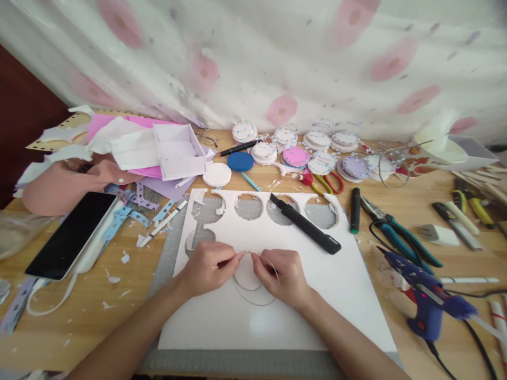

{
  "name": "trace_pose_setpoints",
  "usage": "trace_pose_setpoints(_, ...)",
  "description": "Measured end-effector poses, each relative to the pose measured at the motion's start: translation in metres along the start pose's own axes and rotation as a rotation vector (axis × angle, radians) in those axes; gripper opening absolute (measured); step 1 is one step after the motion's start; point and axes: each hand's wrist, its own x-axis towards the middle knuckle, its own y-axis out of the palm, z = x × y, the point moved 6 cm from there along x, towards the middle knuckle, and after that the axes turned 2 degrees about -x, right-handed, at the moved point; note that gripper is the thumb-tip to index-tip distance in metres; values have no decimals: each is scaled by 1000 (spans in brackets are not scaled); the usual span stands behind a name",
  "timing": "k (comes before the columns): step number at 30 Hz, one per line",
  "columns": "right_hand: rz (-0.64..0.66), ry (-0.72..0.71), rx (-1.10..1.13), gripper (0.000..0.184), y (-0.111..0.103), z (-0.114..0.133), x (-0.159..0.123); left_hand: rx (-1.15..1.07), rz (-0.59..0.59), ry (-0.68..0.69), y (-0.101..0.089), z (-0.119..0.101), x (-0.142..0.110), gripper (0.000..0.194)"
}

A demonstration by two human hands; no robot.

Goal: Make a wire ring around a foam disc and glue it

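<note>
Both hands meet over the middle of a white sheet (pixel 309 316): the left hand (pixel 209 268) pinches a thin wire (pixel 250 290) between thumb and finger, and the right hand (pixel 282 274), its fingertips just beside at three o'clock, pinches it too. From there the wire curves toward six o'clock in loose loops; whether they touch the sheet I cannot tell. The likeliest trouble, I judge, is springback — if either pinch slackens, the loops could open out and lose their round shape. An uneven pull might also kink the wire. A black cutter (pixel 307 224) lies between one and two o'clock, near the right hand, so a careless swing could knock it; I cannot make out whether its blade is out. At ten o'clock, narrow strips around a round cut-out (pixel 199 240) may tear if the left hand leans there. Toward three o'clock on the tabletop (pixel 87 322), a glue gun (pixel 431 295) shows a red light — possibly hot, so a wide right elbow risks a burn.
</note>
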Motion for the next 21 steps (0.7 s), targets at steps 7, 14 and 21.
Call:
trace_pose_setpoints(7, -21, 10, -35, 41, 2, -1, -3, -59, 46, -120, 4, 9, -1, 43)
trace_pose_setpoints(14, -88, 178, 49, 41, -3, -11, -1, -159, -95, -187, -10, 12, 3, 19)
trace_pose_setpoints(21, -76, 216, 89, 42, -2, -14, -2, 207, -228, 525, -15, -38, -20, 41)
